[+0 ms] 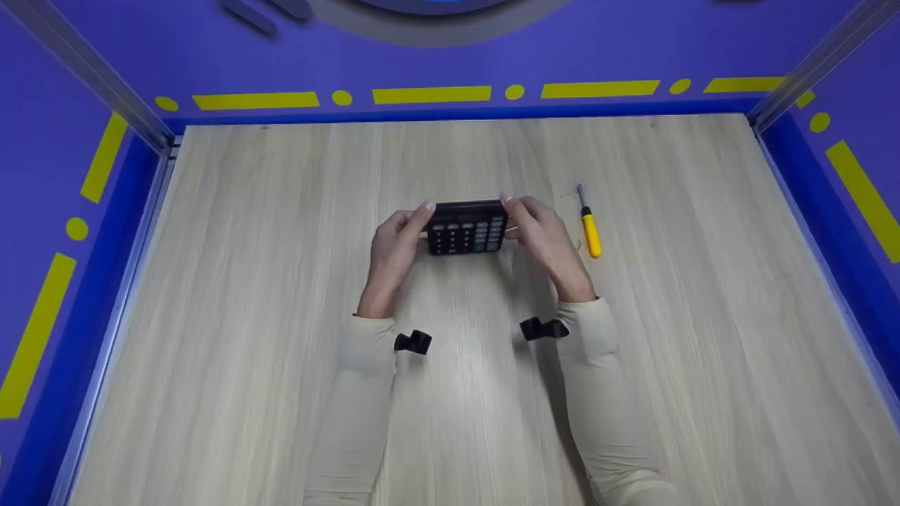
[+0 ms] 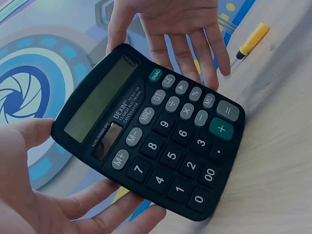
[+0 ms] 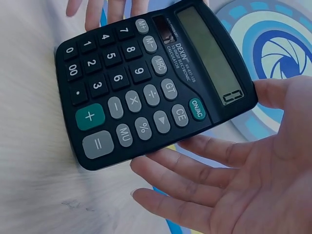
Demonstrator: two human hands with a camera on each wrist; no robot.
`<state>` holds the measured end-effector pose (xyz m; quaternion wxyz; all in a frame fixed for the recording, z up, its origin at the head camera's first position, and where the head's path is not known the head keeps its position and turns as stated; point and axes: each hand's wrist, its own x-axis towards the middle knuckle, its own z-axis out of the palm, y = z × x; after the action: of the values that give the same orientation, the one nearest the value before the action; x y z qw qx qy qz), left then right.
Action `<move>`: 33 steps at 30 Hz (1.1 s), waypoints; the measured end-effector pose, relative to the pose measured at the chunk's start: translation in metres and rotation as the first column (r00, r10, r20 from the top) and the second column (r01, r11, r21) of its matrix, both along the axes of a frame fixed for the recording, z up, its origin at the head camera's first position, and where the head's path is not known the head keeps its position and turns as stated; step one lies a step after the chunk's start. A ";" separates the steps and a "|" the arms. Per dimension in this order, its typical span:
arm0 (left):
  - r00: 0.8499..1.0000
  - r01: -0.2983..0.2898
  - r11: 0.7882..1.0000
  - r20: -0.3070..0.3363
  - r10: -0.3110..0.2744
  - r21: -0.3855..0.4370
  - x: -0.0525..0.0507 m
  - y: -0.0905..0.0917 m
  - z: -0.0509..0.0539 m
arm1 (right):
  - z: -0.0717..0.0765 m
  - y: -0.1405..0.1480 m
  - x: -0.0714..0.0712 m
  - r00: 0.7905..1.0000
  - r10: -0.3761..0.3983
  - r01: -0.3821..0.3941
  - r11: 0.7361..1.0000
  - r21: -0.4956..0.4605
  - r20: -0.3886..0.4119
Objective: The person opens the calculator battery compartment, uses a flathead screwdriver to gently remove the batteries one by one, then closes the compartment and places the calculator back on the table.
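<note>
A black desk calculator (image 1: 467,228) with grey, black and green keys is held between both hands, tilted up with its keys facing the person. My left hand (image 1: 397,242) grips its left edge, the thumb at the top corner and the fingers along the side and behind. On the opposite edge, my right hand (image 1: 541,232) holds it the same way, thumb at the upper corner. The right wrist view shows a zero on the display (image 3: 209,53) of the calculator. Parts of the fingers behind the case are hidden.
To the right of the right hand lies a screwdriver (image 1: 590,228) with a yellow and black handle. Small dark specks lie by its tip. The wooden table (image 1: 246,351) is bounded by blue-purple panels (image 1: 422,67) at the back and sides.
</note>
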<state>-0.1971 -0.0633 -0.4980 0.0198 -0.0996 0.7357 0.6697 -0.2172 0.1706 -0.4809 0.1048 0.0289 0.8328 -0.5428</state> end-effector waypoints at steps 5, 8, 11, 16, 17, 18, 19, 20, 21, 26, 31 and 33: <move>1.000 -0.008 1.000 -0.022 0.008 0.000 -0.001 0.002 0.000 | -0.001 0.000 -0.001 1.000 0.005 -0.005 1.000 -0.018 -0.013; 0.999 -0.015 1.000 -0.040 0.015 0.005 -0.001 0.004 -0.001 | -0.002 0.000 -0.001 1.000 0.003 -0.004 0.999 -0.034 -0.020; 0.998 -0.023 1.000 -0.058 0.023 -0.002 -0.002 0.007 -0.002 | -0.001 0.000 -0.002 1.000 -0.003 0.002 0.999 -0.050 -0.022; 0.995 -0.036 0.999 -0.092 0.034 -0.014 -0.002 0.008 -0.005 | 0.000 0.000 -0.002 0.999 0.001 -0.003 0.997 -0.072 -0.034; 0.995 -0.038 0.999 -0.095 0.036 -0.011 -0.002 0.008 -0.005 | 0.000 0.000 -0.002 0.999 0.002 -0.005 0.997 -0.075 -0.038; 0.995 -0.039 0.999 -0.096 0.038 -0.012 -0.002 0.008 -0.005 | 0.001 -0.001 -0.001 0.999 0.001 -0.004 0.997 -0.077 -0.038; 0.995 -0.042 0.999 -0.095 0.040 -0.010 -0.002 0.008 -0.004 | 0.001 -0.001 -0.001 0.999 -0.003 0.000 0.997 -0.078 -0.038; 0.995 -0.042 0.999 -0.093 0.041 -0.008 -0.002 0.009 -0.003 | 0.002 -0.001 -0.001 0.999 -0.008 0.005 0.997 -0.078 -0.035; 0.995 -0.042 0.999 -0.089 0.041 -0.005 -0.002 0.009 -0.002 | 0.003 -0.002 0.000 0.999 -0.013 0.010 0.997 -0.074 -0.032; 0.997 -0.039 0.999 -0.073 0.041 0.025 0.000 0.011 0.004 | 0.006 -0.004 0.003 0.997 -0.053 0.053 0.999 -0.005 -0.056; 0.996 -0.037 0.998 -0.076 0.040 0.041 0.001 0.012 0.005 | 0.005 -0.005 0.006 0.995 -0.058 0.061 0.998 0.032 -0.085; 0.997 -0.033 0.998 -0.075 0.036 0.046 0.001 0.012 0.004 | 0.004 -0.005 0.006 0.995 -0.053 0.056 0.998 0.024 -0.084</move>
<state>-0.1962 -0.0513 -0.4943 -0.0175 -0.0861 0.7188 0.6897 -0.2110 0.1653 -0.4767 0.0548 0.0305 0.8425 -0.5350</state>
